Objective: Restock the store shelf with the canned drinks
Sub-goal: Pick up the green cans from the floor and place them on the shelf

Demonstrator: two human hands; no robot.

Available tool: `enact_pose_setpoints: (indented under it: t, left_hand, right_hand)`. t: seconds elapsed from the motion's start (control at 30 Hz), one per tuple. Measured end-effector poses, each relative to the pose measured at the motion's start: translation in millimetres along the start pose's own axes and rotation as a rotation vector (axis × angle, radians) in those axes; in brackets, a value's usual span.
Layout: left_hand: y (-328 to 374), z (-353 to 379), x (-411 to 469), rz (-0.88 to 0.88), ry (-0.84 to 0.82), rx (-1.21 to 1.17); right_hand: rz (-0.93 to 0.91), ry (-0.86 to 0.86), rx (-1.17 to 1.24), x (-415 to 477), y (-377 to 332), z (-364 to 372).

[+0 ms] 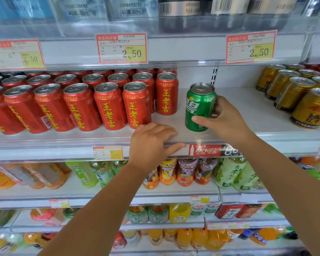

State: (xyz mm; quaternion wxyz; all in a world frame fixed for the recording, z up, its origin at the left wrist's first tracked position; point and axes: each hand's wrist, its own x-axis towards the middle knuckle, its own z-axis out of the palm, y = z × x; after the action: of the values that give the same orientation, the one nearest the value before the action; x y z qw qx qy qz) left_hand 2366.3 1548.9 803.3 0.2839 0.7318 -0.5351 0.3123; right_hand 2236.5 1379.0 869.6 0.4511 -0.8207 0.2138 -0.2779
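A green drink can [199, 106] stands upright on the white shelf [238, 108], in the gap right of the red cans. My right hand [224, 121] is wrapped around its right side, thumb across the front. My left hand [151, 145] rests on the shelf's front rail [63, 146], fingers curled over the edge, holding nothing else.
Rows of red cans [109, 106] fill the shelf to the left. Gold cans [294, 97] stand at the right. Bare shelf lies behind and right of the green can. Bottled drinks [183, 172] fill the shelves below; price tags [122, 48] hang above.
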Motion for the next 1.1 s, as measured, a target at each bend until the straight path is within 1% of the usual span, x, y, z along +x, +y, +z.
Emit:
enact_pose_setpoints:
  t: [0.1, 0.2, 0.33, 0.43, 0.6, 0.67, 0.73, 0.87, 1.1]
  left_hand:
    - [1, 6, -2, 0.053, 0.097, 0.054]
    - [2, 6, -2, 0.074, 0.139, 0.068]
    - [3, 5, -3, 0.083, 0.155, 0.080]
    - [2, 5, -2, 0.083, 0.155, 0.083]
    - [2, 7, -2, 0.085, 0.178, 0.102]
    - [2, 7, -2, 0.078, 0.178, 0.111]
    - [4, 6, -1, 0.043, 0.183, 0.109]
    - [8, 5, 1, -0.053, 0.166, 0.111]
    - [5, 9, -2, 0.031, 0.199, 0.178]
  right_hand:
    - [0.037, -0.049, -0.001, 7, 1, -3]
    - [0.111, -0.098, -0.003, 13, -1, -6]
    - [0.119, -0.075, -0.039, 11, -1, 0]
    - [0.097, 0.000, -0.046, 13, 0, 2]
    - [0.119, -0.076, 0.037, 27, 3, -6]
    - [0.108, -0.052, 0.054, 28, 6, -5]
    - [0.104, -0.001, 0.004, 31, 8, -3]
    - [0.106, 0.002, -0.096, 64, 13, -2]
    - [0.125, 0.024, -0.036, 127, 27, 6]
